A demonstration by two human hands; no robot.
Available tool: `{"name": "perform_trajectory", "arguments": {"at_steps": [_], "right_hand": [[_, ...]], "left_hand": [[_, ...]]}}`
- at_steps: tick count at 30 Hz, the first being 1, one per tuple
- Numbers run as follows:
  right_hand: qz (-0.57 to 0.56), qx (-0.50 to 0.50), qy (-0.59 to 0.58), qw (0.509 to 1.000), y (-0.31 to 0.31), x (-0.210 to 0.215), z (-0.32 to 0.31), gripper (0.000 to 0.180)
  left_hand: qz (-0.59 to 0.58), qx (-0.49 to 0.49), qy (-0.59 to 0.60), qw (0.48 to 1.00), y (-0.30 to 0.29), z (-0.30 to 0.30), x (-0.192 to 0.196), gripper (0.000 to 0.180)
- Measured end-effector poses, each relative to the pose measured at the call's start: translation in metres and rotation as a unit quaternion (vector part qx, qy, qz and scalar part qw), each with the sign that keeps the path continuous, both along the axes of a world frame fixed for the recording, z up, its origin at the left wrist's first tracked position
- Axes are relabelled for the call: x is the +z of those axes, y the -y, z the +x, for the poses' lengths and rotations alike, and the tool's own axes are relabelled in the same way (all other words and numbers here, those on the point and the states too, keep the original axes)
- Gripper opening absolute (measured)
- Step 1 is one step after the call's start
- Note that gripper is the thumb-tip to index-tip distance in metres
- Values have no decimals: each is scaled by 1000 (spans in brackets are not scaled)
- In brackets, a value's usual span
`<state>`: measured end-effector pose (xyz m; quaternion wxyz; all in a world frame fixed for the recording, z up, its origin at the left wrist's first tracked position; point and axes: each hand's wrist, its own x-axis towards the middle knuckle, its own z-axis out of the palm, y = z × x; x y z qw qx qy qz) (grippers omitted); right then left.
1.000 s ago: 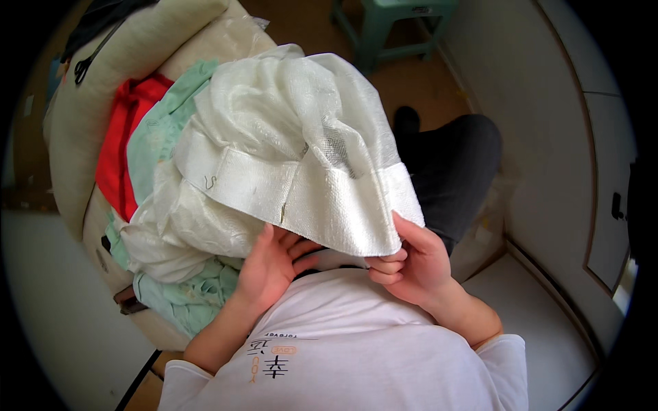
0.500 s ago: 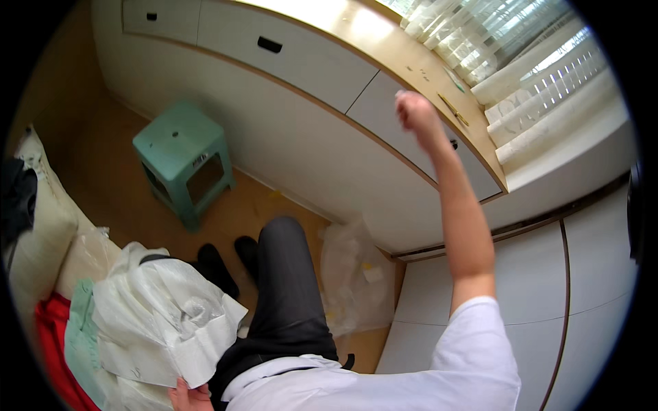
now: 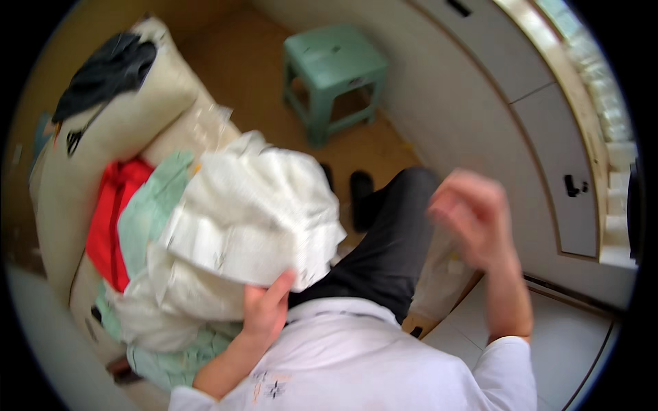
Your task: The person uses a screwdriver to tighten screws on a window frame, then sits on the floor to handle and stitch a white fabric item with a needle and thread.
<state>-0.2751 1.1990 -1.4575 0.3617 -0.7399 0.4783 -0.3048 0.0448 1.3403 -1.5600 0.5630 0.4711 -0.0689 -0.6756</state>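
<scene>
Crumpled clear plastic bag (image 3: 439, 288) on floor beside the dark trouser leg, no labels, signs or screens

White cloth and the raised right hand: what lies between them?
In the head view, the person's dark-trousered leg lies between the white cloth, held by the left hand, and the blurred right hand.

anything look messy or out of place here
Mostly the laundry: the white cloth that the left hand grips is bunched, on a loose heap with a mint cloth and a red garment. The right hand is blurred, held apart.
</scene>
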Motion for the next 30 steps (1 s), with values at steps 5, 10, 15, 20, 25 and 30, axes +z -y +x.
{"name": "perform_trajectory", "arguments": {"at_steps": [5,10,15,20,25,30], "right_hand": [[211,67,134,966,-80,-65,125,10],[215,65,174,959,-97,-81,141,9],[156,43,166,973,-112,-92,150,14],[37,-61,141,987,-106,-97,153,17],[-76,-230,239,940,-40,-92,82,19],[-299,-394,-115,862,94,-6,-106,22]], "left_hand": [[-50,-4,60,997,5,-7,13,55],[-68,10,74,995,0,-10,10,46],[-58,2,78,995,-3,-10,5,38],[-39,-36,106,993,-8,-11,6,37],[53,-71,152,984,-23,-5,1,45],[95,-28,47,994,-24,17,-34,45]]}}
